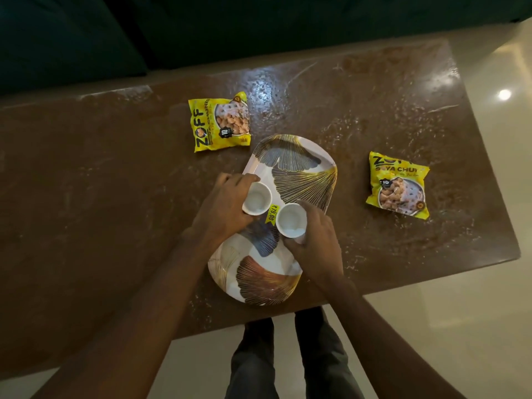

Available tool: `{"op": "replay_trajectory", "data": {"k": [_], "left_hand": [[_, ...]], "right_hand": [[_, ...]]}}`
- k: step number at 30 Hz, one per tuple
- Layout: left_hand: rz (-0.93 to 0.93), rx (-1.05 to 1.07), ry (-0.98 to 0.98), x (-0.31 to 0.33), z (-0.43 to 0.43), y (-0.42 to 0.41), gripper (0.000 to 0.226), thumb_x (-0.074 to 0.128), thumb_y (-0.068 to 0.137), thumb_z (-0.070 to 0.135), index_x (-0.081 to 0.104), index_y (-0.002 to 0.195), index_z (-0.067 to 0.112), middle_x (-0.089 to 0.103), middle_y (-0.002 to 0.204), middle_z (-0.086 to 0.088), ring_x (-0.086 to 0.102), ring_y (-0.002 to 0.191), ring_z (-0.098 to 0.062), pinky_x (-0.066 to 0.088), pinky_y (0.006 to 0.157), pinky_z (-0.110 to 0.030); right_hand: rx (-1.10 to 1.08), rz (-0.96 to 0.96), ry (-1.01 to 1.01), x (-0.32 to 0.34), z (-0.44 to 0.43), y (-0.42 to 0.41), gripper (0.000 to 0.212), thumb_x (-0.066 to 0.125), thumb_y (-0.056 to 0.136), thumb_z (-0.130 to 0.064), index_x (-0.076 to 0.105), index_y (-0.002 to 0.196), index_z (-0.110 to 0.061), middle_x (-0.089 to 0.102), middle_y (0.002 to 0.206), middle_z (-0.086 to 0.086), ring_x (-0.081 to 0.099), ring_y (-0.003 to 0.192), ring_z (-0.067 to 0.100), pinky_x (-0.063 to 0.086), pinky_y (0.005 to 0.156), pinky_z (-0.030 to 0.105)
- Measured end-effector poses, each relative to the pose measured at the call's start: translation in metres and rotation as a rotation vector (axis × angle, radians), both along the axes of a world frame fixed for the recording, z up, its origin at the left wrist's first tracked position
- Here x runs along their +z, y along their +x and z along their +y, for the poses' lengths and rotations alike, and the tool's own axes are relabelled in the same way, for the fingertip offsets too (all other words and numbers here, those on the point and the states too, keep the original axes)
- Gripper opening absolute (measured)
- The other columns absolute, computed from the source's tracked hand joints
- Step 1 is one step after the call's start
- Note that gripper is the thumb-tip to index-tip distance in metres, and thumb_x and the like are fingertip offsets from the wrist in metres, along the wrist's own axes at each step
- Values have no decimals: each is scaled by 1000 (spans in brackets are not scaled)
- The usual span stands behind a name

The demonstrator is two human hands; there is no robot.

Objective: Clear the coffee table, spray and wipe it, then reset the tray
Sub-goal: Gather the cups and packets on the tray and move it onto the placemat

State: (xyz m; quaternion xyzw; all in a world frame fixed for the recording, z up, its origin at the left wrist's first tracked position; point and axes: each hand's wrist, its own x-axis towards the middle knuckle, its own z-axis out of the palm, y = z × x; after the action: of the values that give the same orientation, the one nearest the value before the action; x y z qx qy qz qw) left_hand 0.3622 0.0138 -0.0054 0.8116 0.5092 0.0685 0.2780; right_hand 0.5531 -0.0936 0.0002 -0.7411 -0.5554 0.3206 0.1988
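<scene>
An oval tray point(299, 171) with a gold and blue leaf pattern lies on the brown coffee table point(115, 197), near its front edge. My left hand point(224, 205) grips a small white cup point(257, 200) at the tray's left rim. Over the tray's middle, my right hand point(313, 240) holds a second white cup point(290, 220). Both cups look empty. A yellow price sticker point(272, 213) shows between the cups. One yellow snack packet point(218, 122) lies beyond the tray to the left, another yellow snack packet point(398, 184) to its right.
A dark green sofa point(86, 38) stands behind the table. Pale glossy floor tiles point(475, 326) surround the table at right and front. My legs in dark trousers point(288, 361) are at the table's front edge. The tabletop looks wet and streaky.
</scene>
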Motion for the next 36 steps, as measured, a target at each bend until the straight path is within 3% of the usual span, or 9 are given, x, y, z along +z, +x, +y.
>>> {"op": "replay_trajectory", "data": {"k": [6, 11, 15, 19, 22, 26, 30, 32, 36], "left_hand": [[-34, -29, 12, 0, -4, 1, 71, 84, 69, 30, 55, 132, 14, 64, 123, -5, 54, 111, -29, 45, 90, -39], [-78, -49, 12, 1, -6, 5, 72, 85, 70, 28, 55, 133, 11, 64, 124, -8, 54, 112, -31, 48, 90, -42], [-116, -63, -44, 6, -7, 2, 83, 87, 68, 27, 49, 140, 10, 58, 134, -9, 49, 124, -26, 40, 100, -33], [-131, -76, -41, 14, -4, -8, 89, 80, 66, 42, 44, 142, 14, 48, 143, -4, 44, 132, -20, 41, 108, -38], [-151, -67, -2, 23, 0, -5, 76, 64, 73, 46, 46, 139, 14, 46, 146, -4, 43, 133, -19, 41, 108, -38], [-171, -47, 67, 33, 9, 22, 65, 59, 79, 43, 52, 135, 10, 51, 141, -7, 46, 131, -22, 40, 108, -36], [-159, 3, 134, 33, 18, 50, 54, 63, 83, 27, 54, 132, 6, 56, 137, -10, 49, 128, -24, 38, 106, -32], [-148, 33, 127, 31, 21, 55, 53, 62, 84, 24, 53, 134, 7, 55, 138, -9, 48, 129, -23, 36, 108, -31], [-130, 79, 112, 23, 29, 51, 51, 58, 86, 25, 53, 134, 9, 56, 138, -7, 48, 130, -22, 38, 108, -35]], "right_hand": [[-26, 54, -5, 2, 12, 9, 77, 82, 79, -28, 42, 144, -20, 51, 141, -1, 46, 129, 19, 43, 100, 38], [-9, 48, -13, 0, 10, 14, 80, 83, 77, -29, 41, 145, -21, 51, 143, -1, 46, 130, 20, 46, 102, 43], [-37, 111, -12, 4, 3, 19, 92, 71, 71, -52, 35, 149, -20, 46, 146, 2, 44, 132, 21, 45, 103, 45], [-150, 157, 139, 17, 0, 34, 73, 56, 79, -42, 42, 146, -18, 50, 142, 1, 45, 131, 16, 41, 106, 41], [-312, 14, 212, 19, 9, 59, 55, 53, 87, -36, 52, 138, -16, 52, 140, 4, 45, 131, 18, 40, 107, 45], [-382, -307, 225, 11, 32, 97, 46, 57, 93, -36, 57, 135, -17, 46, 147, 9, 39, 138, 28, 33, 110, 48], [-407, -403, -24, 1, 55, 140, 74, 59, 87, -61, 33, 151, -34, 15, 164, 5, 6, 151, 33, 10, 117, 57], [-371, -378, -153, -9, 63, 156, 94, 61, 79, -71, 16, 155, -39, 3, 166, 4, -2, 151, 37, 10, 116, 61], [-300, -286, -177, -25, 73, 162, 93, 69, 83, -52, 14, 156, -36, 4, 165, 7, 8, 148, 42, 21, 113, 61]]}}
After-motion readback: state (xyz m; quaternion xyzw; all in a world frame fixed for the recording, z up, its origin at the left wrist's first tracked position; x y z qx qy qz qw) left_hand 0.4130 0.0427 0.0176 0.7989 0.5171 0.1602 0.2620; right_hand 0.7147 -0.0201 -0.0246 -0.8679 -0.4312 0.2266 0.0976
